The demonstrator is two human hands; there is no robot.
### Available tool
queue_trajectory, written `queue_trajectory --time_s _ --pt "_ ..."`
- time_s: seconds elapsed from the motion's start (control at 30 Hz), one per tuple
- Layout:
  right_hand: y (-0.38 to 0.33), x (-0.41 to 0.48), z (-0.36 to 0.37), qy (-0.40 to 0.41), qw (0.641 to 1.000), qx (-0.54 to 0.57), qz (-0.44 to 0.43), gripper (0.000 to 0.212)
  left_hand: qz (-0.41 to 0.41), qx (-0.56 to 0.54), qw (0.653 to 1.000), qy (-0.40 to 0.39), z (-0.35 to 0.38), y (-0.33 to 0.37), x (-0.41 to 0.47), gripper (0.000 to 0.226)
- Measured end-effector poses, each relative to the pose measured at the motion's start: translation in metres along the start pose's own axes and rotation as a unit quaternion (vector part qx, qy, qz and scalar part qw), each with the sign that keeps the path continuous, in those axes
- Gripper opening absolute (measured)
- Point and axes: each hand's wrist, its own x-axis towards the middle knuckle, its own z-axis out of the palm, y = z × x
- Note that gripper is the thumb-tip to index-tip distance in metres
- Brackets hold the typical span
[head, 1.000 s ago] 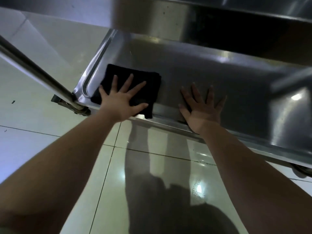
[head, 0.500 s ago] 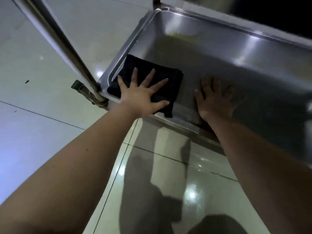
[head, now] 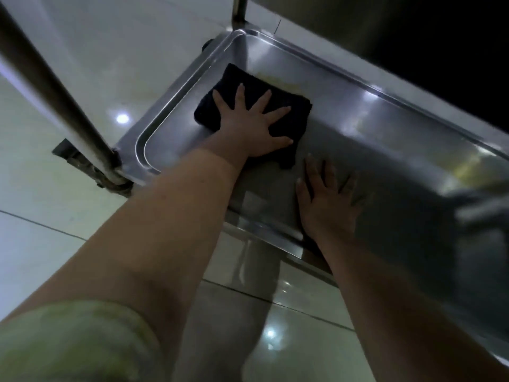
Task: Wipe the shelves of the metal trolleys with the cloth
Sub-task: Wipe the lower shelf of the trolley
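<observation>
A folded black cloth point(head: 234, 84) lies on the low steel shelf point(head: 358, 117) of a metal trolley, near the shelf's far left corner. My left hand point(head: 248, 125) presses flat on the cloth with its fingers spread. My right hand point(head: 327, 205) rests flat on the bare shelf at the near rim, just right of the cloth, fingers straight. The shelf has a raised rim all round. Its right part is dark and blurred.
A steel upright post point(head: 55, 97) rises at the trolley's near left corner, above a caster bracket point(head: 80, 161). A second post point(head: 238, 8) stands at the far corner. Glossy pale floor tiles point(head: 68, 205) surround the trolley. Another blurred metal part point(head: 484, 210) crosses at right.
My left hand has pushed the cloth away from the near rim toward the far left corner. My right hand has stayed at the near rim. The view has tilted.
</observation>
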Motion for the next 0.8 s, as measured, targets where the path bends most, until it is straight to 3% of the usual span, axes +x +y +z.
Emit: queue_trajectory --time_s 0.2,0.4,0.63,0.8 --pt "0.001 0.001 -0.001 0.0 1.0 -0.001 0.006 0.053 0.027 0.018 0.999 -0.033 0.006 -0.008 -0.064 0.077" --pt "0.001 -0.002 -0.001 0.008 1.0 0.008 0.003 0.054 0.003 0.026 0.997 -0.075 0.01 -0.04 -0.14 0.077" --pt "0.001 -0.001 0.0 0.008 1.0 0.004 0.003 0.055 0.009 0.018 1.0 -0.014 0.001 -0.052 -0.046 0.08" --pt "0.001 0.001 -0.001 0.008 1.0 0.002 0.005 0.054 0.0 0.02 1.0 -0.023 -0.013 -0.04 0.011 0.081"
